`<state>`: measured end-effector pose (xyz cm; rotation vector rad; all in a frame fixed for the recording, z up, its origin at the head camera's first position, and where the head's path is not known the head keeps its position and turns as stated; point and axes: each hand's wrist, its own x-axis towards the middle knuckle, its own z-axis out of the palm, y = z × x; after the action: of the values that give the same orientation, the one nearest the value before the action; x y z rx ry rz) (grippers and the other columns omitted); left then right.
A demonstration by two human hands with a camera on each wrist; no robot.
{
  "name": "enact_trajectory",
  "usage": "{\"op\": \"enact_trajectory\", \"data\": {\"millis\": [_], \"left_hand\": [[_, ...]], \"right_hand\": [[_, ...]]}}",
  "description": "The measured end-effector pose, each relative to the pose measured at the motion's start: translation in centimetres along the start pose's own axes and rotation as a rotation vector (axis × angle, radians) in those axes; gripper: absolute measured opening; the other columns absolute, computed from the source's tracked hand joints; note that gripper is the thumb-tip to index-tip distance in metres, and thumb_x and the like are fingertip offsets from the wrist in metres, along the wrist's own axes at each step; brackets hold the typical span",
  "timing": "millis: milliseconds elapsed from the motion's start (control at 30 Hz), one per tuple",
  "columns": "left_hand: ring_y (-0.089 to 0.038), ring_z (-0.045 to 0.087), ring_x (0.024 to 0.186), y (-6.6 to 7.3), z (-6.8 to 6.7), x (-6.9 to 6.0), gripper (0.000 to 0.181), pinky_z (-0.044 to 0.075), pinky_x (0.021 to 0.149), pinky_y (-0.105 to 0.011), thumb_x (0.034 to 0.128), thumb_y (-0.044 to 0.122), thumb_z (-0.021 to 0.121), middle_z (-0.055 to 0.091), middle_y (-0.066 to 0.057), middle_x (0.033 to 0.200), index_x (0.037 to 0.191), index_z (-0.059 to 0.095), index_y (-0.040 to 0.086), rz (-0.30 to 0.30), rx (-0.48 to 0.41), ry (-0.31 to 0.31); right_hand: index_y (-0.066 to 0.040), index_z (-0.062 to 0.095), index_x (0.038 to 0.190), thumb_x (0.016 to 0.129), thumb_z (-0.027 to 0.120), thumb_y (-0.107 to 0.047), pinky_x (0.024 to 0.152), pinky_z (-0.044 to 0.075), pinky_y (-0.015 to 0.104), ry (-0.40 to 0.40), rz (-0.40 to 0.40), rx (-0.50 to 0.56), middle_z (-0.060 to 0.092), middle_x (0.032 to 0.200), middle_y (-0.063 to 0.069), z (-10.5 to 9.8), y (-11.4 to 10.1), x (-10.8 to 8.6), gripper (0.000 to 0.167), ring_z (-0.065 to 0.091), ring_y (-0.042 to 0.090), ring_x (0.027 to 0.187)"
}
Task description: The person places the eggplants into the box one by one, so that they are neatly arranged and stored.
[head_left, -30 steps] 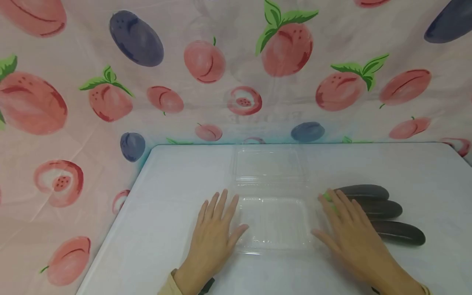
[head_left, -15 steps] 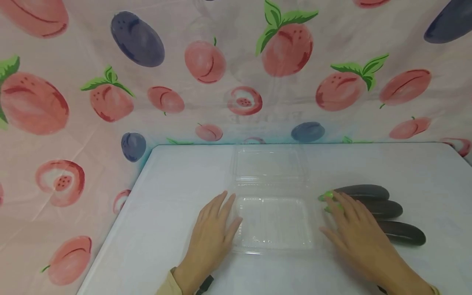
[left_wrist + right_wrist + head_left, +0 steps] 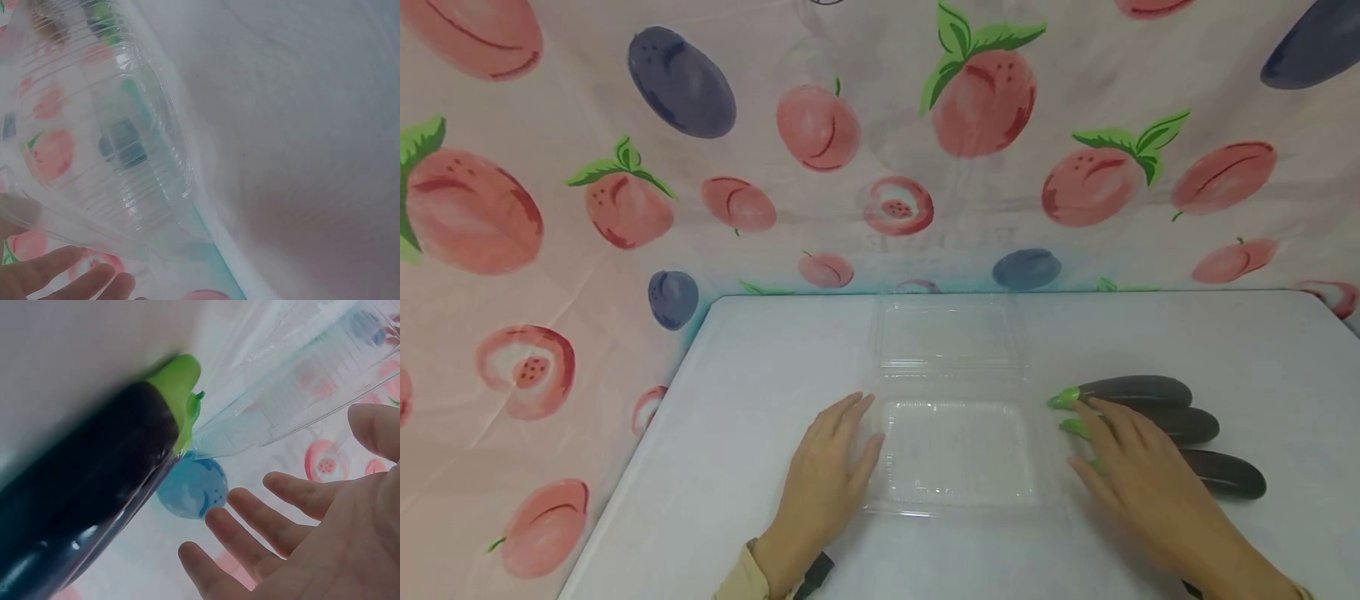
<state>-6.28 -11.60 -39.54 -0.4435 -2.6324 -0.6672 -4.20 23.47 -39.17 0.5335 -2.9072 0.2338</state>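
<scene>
A clear plastic clamshell box (image 3: pixel 955 454) lies open on the table, its lid (image 3: pixel 951 333) spread flat behind it. At its left edge is my left hand (image 3: pixel 823 479), fingers loosely bent and holding nothing; the left wrist view shows these fingers (image 3: pixel 40 275) next to the ribbed box. On the right lie three dark eggplants with green stems: a far one (image 3: pixel 1138 390), a middle one (image 3: pixel 1191 425) and a near one (image 3: pixel 1232 477). My right hand (image 3: pixel 1150 492) hovers over their stem ends, partly hiding them. In the right wrist view its fingers (image 3: pixel 240 531) are spread, apart from an eggplant (image 3: pixel 87 481).
The white table (image 3: pixel 737 367) reaches back to a hanging cloth (image 3: pixel 865 50) printed with peaches and dark plums. This cloth also borders the table's left side.
My left hand has drawn slightly left, its thumb now off the box rim. My right hand has moved right and a little nearer, uncovering more of the green stems. Box and eggplants stay put.
</scene>
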Motion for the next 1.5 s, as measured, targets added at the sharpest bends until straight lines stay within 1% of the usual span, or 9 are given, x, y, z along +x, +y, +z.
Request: {"op": "enact_trajectory", "data": {"millis": [200,367,467,700,1000,1100,1267,1400,1500], "left_hand": [[-0.023,0.055,0.128,-0.2,0.1,0.1,0.043,0.049,0.105,-0.041,0.0958,0.025,0.066,0.059,-0.008,0.135,0.135,0.058,0.009,-0.015,-0.027,0.001],[-0.023,0.055,0.128,-0.3,0.2,0.3,0.043,0.050,0.104,-0.041,0.0969,0.026,0.064,0.059,-0.007,0.135,0.136,0.057,0.010,-0.051,-0.050,-0.015],[-0.023,0.056,0.128,-0.4,0.2,0.4,0.042,0.050,0.104,-0.041,0.0971,0.026,0.064,0.059,-0.006,0.134,0.135,0.058,0.011,-0.071,-0.074,-0.023],[-0.022,0.057,0.126,-0.6,0.2,0.6,0.040,0.051,0.102,-0.042,0.0974,0.026,0.064,0.060,-0.005,0.133,0.134,0.059,0.012,-0.102,-0.104,-0.038],[-0.023,0.059,0.124,-0.9,0.3,0.8,0.038,0.052,0.102,-0.042,0.0975,0.025,0.064,0.059,-0.004,0.133,0.134,0.059,0.014,-0.157,-0.153,-0.061],[-0.023,0.063,0.117,-0.9,0.3,0.8,0.038,0.054,0.097,-0.041,0.0973,0.024,0.064,0.060,-0.004,0.131,0.134,0.059,0.014,-0.173,-0.187,-0.074],[-0.024,0.064,0.111,-0.8,0.2,0.8,0.041,0.056,0.093,-0.041,0.0983,0.024,0.062,0.060,-0.007,0.130,0.137,0.055,0.012,-0.232,-0.274,-0.138],[-0.024,0.064,0.111,-0.8,0.3,0.8,0.043,0.056,0.094,-0.042,0.0984,0.025,0.062,0.060,-0.009,0.129,0.138,0.054,0.011,-0.254,-0.295,-0.162],[-0.024,0.065,0.110,-0.9,0.4,0.8,0.042,0.056,0.093,-0.042,0.0980,0.023,0.062,0.060,-0.008,0.128,0.138,0.054,0.011,-0.261,-0.300,-0.163]], "right_hand": [[0.001,0.035,0.147,0.100,0.057,-0.031,0.112,0.028,0.058,-0.043,0.020,-0.002,0.041,0.143,0.024,-0.1,0.6,-0.3,0.061,0.035,0.041,0.133],[0.003,0.037,0.146,0.100,0.057,-0.031,0.108,0.032,0.060,-0.065,0.046,0.020,0.042,0.142,0.024,0.0,1.1,-0.6,0.060,0.036,0.042,0.132],[0.004,0.040,0.143,0.097,0.060,-0.028,0.104,0.035,0.061,-0.063,0.050,0.016,0.044,0.140,0.024,0.1,1.4,-0.8,0.059,0.037,0.042,0.130],[0.003,0.049,0.131,0.088,0.063,-0.014,0.096,0.042,0.061,0.023,0.012,-0.028,0.051,0.129,0.023,0.4,2.0,-1.0,0.049,0.046,0.042,0.119],[0.003,0.054,0.119,0.077,0.068,-0.009,0.083,0.049,0.058,0.133,-0.068,-0.051,0.056,0.113,0.019,0.9,2.6,-1.1,0.046,0.053,0.039,0.103],[0.003,0.053,0.118,0.074,0.071,-0.006,0.083,0.049,0.058,0.123,-0.091,-0.066,0.056,0.112,0.019,0.9,2.8,-1.4,0.048,0.054,0.039,0.102],[0.001,0.055,0.115,0.070,0.081,-0.004,0.084,0.050,0.059,0.054,-0.105,-0.098,0.057,0.113,0.019,0.8,2.9,-1.6,0.052,0.053,0.040,0.103],[-0.001,0.056,0.110,0.072,0.078,0.002,0.082,0.052,0.056,0.012,-0.116,-0.123,0.057,0.108,0.016,0.7,2.9,-1.7,0.044,0.053,0.037,0.100],[-0.001,0.058,0.108,0.070,0.077,0.008,0.079,0.052,0.054,-0.010,-0.119,-0.137,0.056,0.106,0.013,0.7,2.9,-1.8,0.044,0.053,0.035,0.098]]}}
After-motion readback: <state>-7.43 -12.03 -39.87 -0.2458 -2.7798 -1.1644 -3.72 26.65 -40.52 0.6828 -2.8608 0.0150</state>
